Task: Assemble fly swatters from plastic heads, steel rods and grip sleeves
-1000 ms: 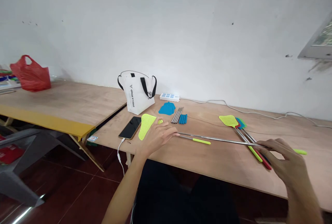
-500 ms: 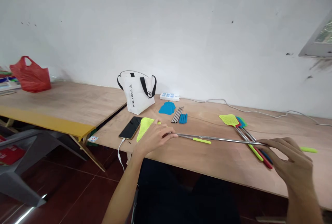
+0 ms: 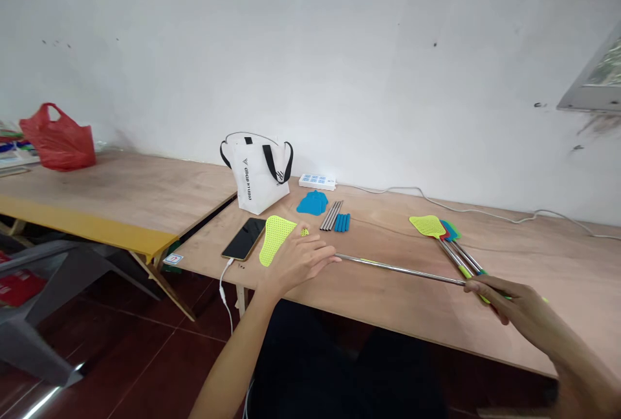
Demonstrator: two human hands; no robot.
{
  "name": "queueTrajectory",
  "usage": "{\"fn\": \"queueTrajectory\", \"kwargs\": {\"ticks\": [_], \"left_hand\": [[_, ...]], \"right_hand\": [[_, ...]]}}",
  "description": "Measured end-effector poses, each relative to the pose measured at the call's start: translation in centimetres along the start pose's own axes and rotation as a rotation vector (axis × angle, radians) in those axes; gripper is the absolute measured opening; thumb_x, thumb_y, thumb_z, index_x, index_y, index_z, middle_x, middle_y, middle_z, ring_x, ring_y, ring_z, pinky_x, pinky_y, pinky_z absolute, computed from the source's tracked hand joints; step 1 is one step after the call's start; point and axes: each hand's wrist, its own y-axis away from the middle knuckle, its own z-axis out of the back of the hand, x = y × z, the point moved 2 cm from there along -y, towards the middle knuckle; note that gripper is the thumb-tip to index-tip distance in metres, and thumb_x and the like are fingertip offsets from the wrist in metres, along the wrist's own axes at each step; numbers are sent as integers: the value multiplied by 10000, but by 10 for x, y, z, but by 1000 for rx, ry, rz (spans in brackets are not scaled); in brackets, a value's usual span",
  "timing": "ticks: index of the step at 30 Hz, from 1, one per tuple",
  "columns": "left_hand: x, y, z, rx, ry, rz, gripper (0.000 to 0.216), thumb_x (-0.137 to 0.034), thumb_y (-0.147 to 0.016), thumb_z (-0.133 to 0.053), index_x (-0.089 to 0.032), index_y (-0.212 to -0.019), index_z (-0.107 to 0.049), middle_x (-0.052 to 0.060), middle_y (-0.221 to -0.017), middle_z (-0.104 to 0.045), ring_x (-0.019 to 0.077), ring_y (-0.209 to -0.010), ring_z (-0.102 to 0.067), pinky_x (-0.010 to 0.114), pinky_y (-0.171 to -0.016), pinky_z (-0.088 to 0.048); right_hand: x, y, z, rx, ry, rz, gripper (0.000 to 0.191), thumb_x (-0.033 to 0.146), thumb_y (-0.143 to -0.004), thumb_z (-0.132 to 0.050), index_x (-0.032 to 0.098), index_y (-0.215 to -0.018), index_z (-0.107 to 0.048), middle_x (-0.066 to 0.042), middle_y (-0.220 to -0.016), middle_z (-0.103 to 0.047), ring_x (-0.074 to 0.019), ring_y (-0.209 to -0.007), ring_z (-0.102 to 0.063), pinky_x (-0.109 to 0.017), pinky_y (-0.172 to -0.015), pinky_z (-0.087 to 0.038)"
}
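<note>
Rod [image 3: 400, 269] runs from your left hand [image 3: 303, 257] toward its three o'clock, where your right hand [image 3: 504, 296] clamps it. Your left fingers [image 3: 320, 253] lie over the rod's left end; whether they grip it, I cannot tell. A yellow-green perforated head [image 3: 277, 236] sits at that hand's ten o'clock; swatters [image 3: 427, 225] lie toward your right hand's eleven.
</note>
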Motion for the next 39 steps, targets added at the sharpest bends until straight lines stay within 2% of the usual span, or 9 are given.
{"fn": "queueTrajectory", "kwargs": {"ticks": [2,4,8,13,18,22,25,31,39], "left_hand": [[-3,-2,-2,6,-11,-13,365,-380,-1080,-462,-203,-817,-643,-20,-689,-659,144,-701,-571,339,-849,-341],[-8,-4,-6,8,-21,-32,365,-364,-1082,-459,-202,-801,-626,-26,-656,-634,144,-689,-557,339,-841,-337],[-17,-9,-15,1,-12,-48,334,-322,-1079,-471,-200,-795,-598,-32,-654,-648,140,-667,-537,337,-831,-331],[-11,-7,-14,-10,11,5,324,-351,-1081,-469,-199,-834,-612,-31,-682,-669,139,-675,-557,336,-827,-319],[-20,-11,-19,-66,70,9,324,-338,-1083,-470,-192,-826,-605,-33,-692,-683,132,-664,-564,338,-821,-312],[-48,-19,-33,-88,53,-2,351,-315,-1085,-459,-188,-783,-586,-25,-659,-663,138,-648,-557,348,-795,-314],[-56,-20,-38,-43,67,-7,357,-318,-1092,-442,-185,-788,-577,-26,-662,-664,134,-637,-556,340,-778,-323],[-42,-15,-40,43,89,-1,400,-405,-1096,-401,-187,-816,-586,-21,-673,-667,146,-655,-577,344,-807,-342],[-31,-11,-41,137,131,30,498,-504,-1088,-333,-189,-833,-621,-10,-675,-657,146,-647,-566,347,-830,-348]], "right_hand": [[0,1,-8,226,-78,-90,454,646,-907,-546,287,-749,-775,-10,-691,-733,-125,-344,-469,-261,-338,-425],[8,1,-16,314,-108,-105,456,647,-913,-532,284,-773,-770,-7,-785,-761,-115,-364,-481,-250,-345,-416],[37,-4,-31,251,-44,11,468,670,-924,-514,286,-795,-747,5,-757,-747,-141,-500,-586,-235,-419,-422],[58,-7,-34,56,36,70,486,694,-934,-498,296,-837,-760,-4,-835,-767,-180,-697,-687,-253,-573,-479],[84,-3,-37,-72,58,138,451,631,-972,-499,271,-867,-751,-35,-875,-763,-194,-729,-679,-288,-617,-467],[129,4,-67,-57,-3,327,444,516,-1042,-428,254,-835,-721,-44,-803,-735,-189,-737,-659,-296,-675,-466],[150,7,-89,-66,1,314,430,462,-1062,-411,234,-824,-686,-31,-741,-695,-174,-703,-615,-288,-672,-431],[150,8,-102,-11,-61,274,430,457,-1072,-376,233,-844,-664,-32,-756,-683,-171,-712,-603,-284,-653,-403],[144,10,-105,158,-109,236,377,502,-1055,-386,266,-1124,-671,-52,-932,-706,-202,-819,-657,-308,-674,-488]]}}
